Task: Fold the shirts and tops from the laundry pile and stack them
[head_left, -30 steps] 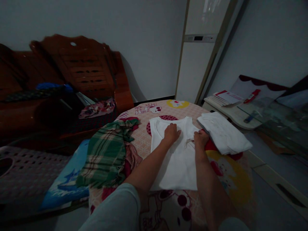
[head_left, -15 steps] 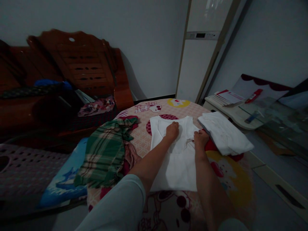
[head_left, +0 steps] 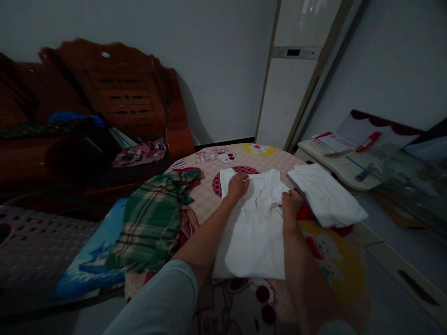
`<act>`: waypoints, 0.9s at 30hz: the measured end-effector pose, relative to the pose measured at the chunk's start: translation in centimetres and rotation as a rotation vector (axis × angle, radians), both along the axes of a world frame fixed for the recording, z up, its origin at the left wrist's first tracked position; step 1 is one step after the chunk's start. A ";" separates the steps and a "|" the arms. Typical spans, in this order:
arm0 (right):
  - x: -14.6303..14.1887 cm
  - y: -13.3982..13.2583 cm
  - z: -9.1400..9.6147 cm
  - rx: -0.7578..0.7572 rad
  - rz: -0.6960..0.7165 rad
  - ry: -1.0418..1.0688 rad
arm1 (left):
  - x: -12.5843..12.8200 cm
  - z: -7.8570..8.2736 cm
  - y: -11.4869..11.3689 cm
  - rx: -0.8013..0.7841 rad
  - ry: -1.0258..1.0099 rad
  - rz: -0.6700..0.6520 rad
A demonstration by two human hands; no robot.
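A white sleeveless top (head_left: 256, 232) lies flat on a round table with a pink cartoon-print cloth (head_left: 331, 260). My left hand (head_left: 238, 184) is closed on the top's far left shoulder strap, and the cloth bunches up beside it. My right hand (head_left: 291, 203) is pinched on the top's right edge near the armhole. A folded white garment (head_left: 326, 195) lies just right of my right hand.
A green plaid shirt (head_left: 150, 223) and other crumpled clothes lie at the table's left. Beyond them stand brown wooden chairs (head_left: 118, 102) and a blue cushion (head_left: 87, 270). A side table with papers (head_left: 335, 149) stands at the right, a white appliance (head_left: 289, 88) behind.
My left hand has slid from the middle of the neckline to the far left shoulder strap and closed on it, wrinkling the cloth. My right hand has stayed in place.
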State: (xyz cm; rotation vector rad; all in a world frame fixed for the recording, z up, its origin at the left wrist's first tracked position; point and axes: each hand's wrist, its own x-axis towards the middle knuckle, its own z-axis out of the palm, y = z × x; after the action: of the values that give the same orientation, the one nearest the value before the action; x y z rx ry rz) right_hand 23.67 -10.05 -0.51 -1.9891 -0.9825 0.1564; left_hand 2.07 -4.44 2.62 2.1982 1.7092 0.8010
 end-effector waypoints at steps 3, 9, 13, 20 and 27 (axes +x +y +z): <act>-0.1 0.0 0.0 0.008 0.006 -0.004 | -4.3 -0.1 0.6 -0.024 -0.018 0.412; 0.1 0.1 -0.6 0.004 0.013 -0.040 | -6.3 -0.2 0.6 -0.206 0.146 0.488; 0.2 0.0 -0.7 -0.003 0.022 -0.046 | -5.7 -0.3 0.5 -0.204 0.197 0.463; 0.0 -0.1 -0.4 0.012 0.008 -0.038 | -6.3 -0.6 0.4 0.064 0.169 0.306; 0.1 0.1 -0.5 0.049 -0.002 0.013 | -6.0 -2.1 0.3 0.012 0.312 0.042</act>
State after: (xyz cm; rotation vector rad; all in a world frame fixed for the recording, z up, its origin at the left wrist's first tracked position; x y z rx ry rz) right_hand 23.74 -9.94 -1.05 -1.9423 -0.9673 0.1423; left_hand -3.91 -4.16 0.56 2.4050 1.8972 0.4961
